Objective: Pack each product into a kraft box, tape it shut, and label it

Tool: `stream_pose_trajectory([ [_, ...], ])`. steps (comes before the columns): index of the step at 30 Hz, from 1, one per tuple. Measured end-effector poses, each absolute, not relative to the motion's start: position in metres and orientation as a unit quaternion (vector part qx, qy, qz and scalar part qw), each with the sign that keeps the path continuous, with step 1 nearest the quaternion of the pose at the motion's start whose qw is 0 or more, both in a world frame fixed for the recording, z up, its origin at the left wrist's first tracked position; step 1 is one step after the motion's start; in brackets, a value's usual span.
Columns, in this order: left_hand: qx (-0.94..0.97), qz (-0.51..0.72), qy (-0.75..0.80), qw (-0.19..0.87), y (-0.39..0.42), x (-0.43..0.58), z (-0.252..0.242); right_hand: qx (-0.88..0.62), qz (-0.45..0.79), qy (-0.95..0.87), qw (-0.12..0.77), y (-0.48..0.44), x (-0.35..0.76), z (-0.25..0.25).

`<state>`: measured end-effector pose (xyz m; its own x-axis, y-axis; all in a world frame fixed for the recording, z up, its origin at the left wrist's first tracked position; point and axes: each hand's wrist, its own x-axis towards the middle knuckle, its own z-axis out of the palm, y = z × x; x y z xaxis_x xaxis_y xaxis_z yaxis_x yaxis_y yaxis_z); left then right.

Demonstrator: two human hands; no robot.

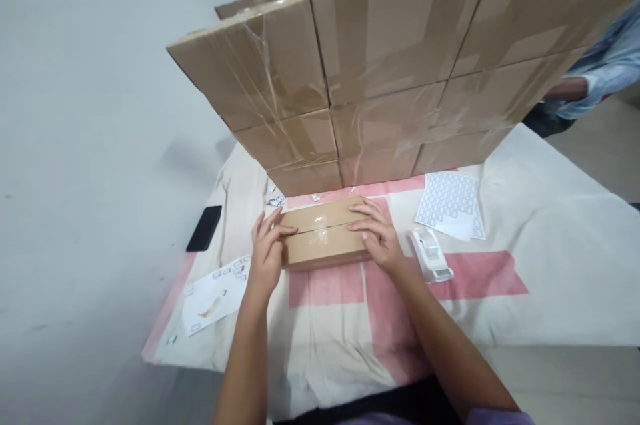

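Note:
A small brown cardboard box [325,248] lies on the cloth-covered table in front of me, a seam running along its top. Clear tape [321,230] crosses that seam near the middle. My left hand [267,251] grips the box's left end, its fingers bent over the top edge by the seam. At the other end, my right hand [380,235] grips the box with its fingers on the top flaps and its thumb at the near side. A white tape dispenser [430,254] stands just right of my right hand.
A tall wall of taped cardboard boxes [385,65] stands behind the small box. Sticker sheets [450,201] lie at the right, another sheet [215,295] at the left beside a black phone [204,228]. A person's sleeve [613,71] shows at the far right.

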<state>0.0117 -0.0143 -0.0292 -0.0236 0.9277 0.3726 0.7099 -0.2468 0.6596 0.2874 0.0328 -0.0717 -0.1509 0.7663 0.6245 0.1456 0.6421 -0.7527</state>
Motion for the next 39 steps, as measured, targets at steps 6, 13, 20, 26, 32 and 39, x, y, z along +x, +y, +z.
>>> stream_pose_trajectory([
  [6,0.788,0.219,0.573,0.046,-0.036,0.077,-0.007,-0.326,0.277,-0.701,0.570,0.036,0.281,-0.075],
  [13,0.789,0.256,0.558,-0.021,-0.041,0.090,-0.031,-0.405,0.180,-0.674,0.591,-0.021,0.313,-0.070],
  [20,0.795,0.152,0.572,-0.133,-0.036,0.096,-0.025,-0.627,0.088,-0.468,0.617,-0.073,0.379,-0.114],
  [26,0.815,0.200,0.505,-0.200,-0.024,0.084,-0.033,-0.662,0.166,-0.434,0.587,-0.059,0.375,-0.125],
  [32,0.810,0.310,0.461,-0.189,-0.026,0.076,-0.043,-0.650,0.190,-0.437,0.591,-0.060,0.373,-0.122],
  [39,0.844,0.477,0.245,-0.016,-0.060,0.171,-0.048,-0.625,0.212,-0.421,0.622,-0.059,0.376,-0.123],
])
